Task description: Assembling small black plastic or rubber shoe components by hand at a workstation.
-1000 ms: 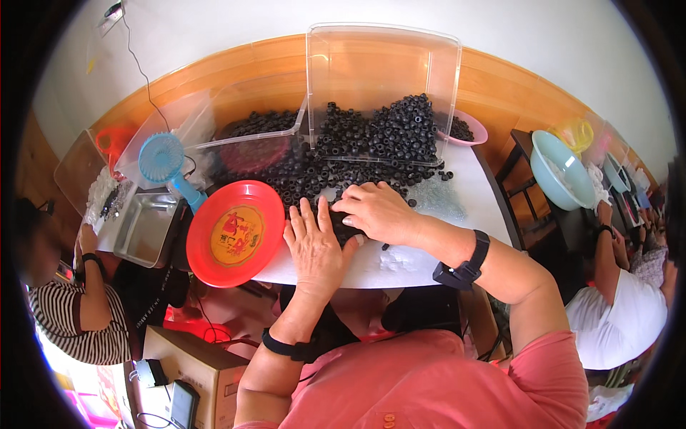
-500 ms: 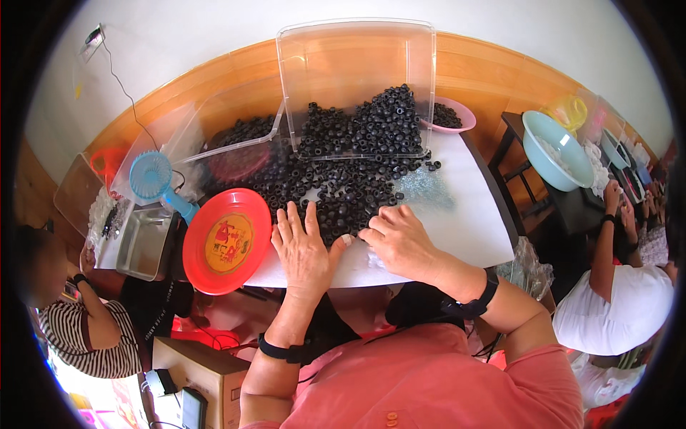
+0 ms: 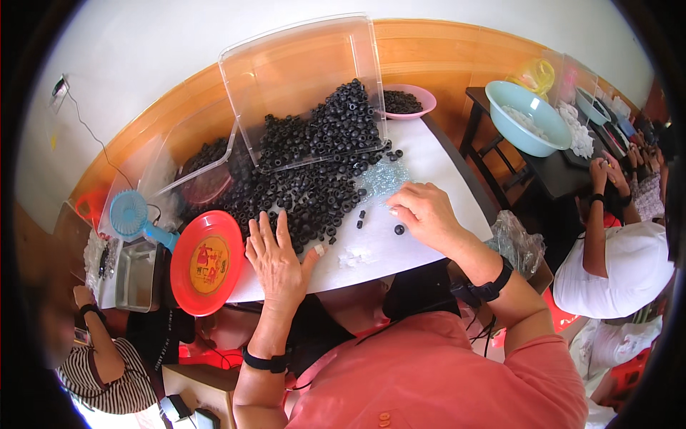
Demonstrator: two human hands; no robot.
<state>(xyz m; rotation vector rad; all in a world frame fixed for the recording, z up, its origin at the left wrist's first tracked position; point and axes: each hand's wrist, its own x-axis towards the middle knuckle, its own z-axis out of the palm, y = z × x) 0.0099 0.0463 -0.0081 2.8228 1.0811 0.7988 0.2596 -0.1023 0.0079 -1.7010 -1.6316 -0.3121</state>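
By black beads [image 3: 314, 200], 2 hands [image 3: 277, 266] [image 3: 430, 218]

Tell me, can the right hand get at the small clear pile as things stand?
Probably yes: the right hand is close beside the clear pile, with nothing visible blocking the way; the black beads lie mostly to the pile's left.

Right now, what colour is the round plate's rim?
The rim is bright red, best seen in the head view.

You are seeing red print [image 3: 208, 267] on the red plate [image 3: 184, 292] | pale lettering [image 3: 167, 349] is running down dark cloth [image 3: 148, 330] below the plate
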